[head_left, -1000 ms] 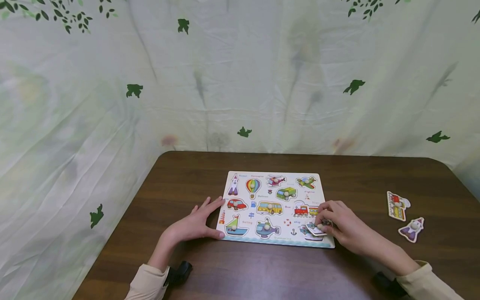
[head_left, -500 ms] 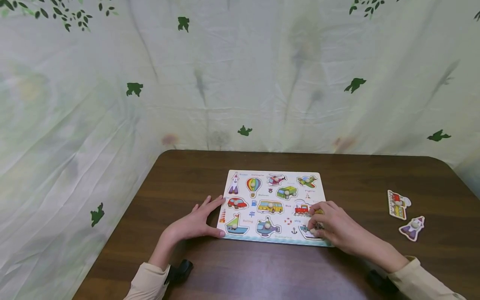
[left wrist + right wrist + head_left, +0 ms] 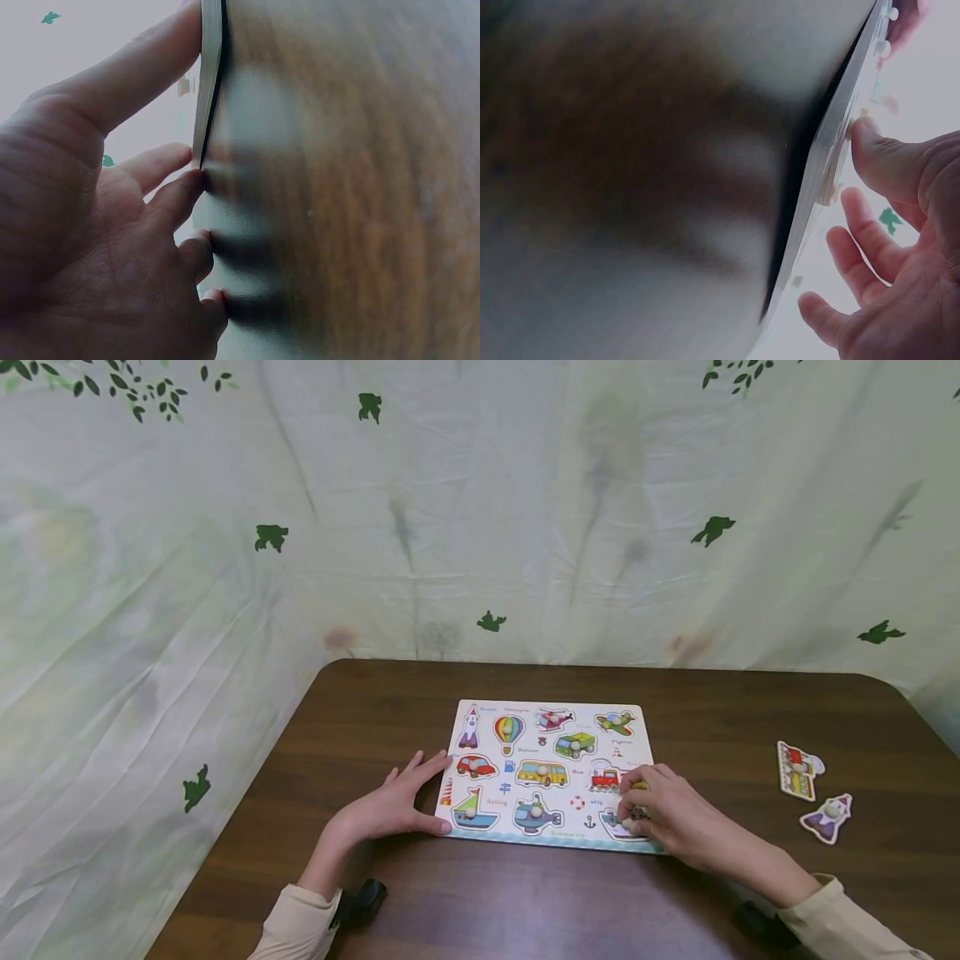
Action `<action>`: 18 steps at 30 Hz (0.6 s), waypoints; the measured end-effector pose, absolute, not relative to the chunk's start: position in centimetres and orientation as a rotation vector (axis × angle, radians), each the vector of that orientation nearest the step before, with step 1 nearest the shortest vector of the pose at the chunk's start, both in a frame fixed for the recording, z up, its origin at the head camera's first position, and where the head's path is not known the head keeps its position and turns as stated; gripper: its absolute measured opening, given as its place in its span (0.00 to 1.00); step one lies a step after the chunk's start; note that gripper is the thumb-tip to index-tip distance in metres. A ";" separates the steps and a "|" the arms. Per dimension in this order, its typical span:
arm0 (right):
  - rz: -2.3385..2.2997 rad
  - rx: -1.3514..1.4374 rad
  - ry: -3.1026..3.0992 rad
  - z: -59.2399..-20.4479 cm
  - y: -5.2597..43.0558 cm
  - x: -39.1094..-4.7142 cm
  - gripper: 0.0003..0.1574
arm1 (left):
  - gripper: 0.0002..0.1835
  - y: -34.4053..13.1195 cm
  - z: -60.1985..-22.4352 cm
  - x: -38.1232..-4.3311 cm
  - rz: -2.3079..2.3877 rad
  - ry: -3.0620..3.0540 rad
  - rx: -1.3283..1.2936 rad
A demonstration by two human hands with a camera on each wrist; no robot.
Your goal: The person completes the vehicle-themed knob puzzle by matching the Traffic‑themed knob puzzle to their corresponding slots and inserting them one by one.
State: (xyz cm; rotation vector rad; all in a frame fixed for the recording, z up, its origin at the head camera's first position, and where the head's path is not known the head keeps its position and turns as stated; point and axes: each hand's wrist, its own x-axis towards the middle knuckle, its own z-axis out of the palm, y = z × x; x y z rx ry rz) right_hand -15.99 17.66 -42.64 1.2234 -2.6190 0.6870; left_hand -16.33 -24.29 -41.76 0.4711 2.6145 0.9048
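Note:
A white puzzle board (image 3: 558, 817) with knobbed vehicle pieces lies on the table. At its lower right corner my right hand (image 3: 675, 814) pinches the ship piece (image 3: 615, 828) by its small knob; the hand covers much of the piece. In the right wrist view the thumb (image 3: 889, 161) is at the knob, and a piece edge (image 3: 828, 187) stands slightly proud of the board. My left hand (image 3: 390, 806) touches the board's left edge, thumb and fingers spread. The left wrist view has this hand (image 3: 112, 225) along the board's side (image 3: 210, 75).
To the right of the board lie a loose train piece (image 3: 797, 771) and a loose rocket piece (image 3: 827, 818). The dark wooden table (image 3: 495, 910) meets a pale leaf-print curtain (image 3: 585, 568) at the back.
My right hand has shifted slightly left with the ship piece, which has gone from tilted over its printed spot to lying almost flat there. The left hand stays put.

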 end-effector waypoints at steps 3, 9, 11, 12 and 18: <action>0.685 1.222 -2.613 -42.7 17.7 -16.0 0.20 | 0.53 -24.3 -41.7 -16.3 0.903 2.616 0.470; 0.690 1.225 -2.613 -42.9 17.6 -16.1 0.20 | 0.53 -24.3 -41.8 -16.3 0.902 2.617 0.470; 0.696 1.225 -2.613 -43.0 17.6 -16.1 0.19 | 0.53 -24.3 -41.8 -16.3 0.902 2.614 0.473; 0.701 1.224 -2.613 -43.0 17.6 -16.1 0.19 | 0.54 -24.2 -41.8 -16.3 0.902 2.613 0.473; 0.727 1.202 -2.625 -42.9 17.5 -16.1 0.20 | 0.54 -24.3 -41.8 -16.4 0.903 2.614 0.454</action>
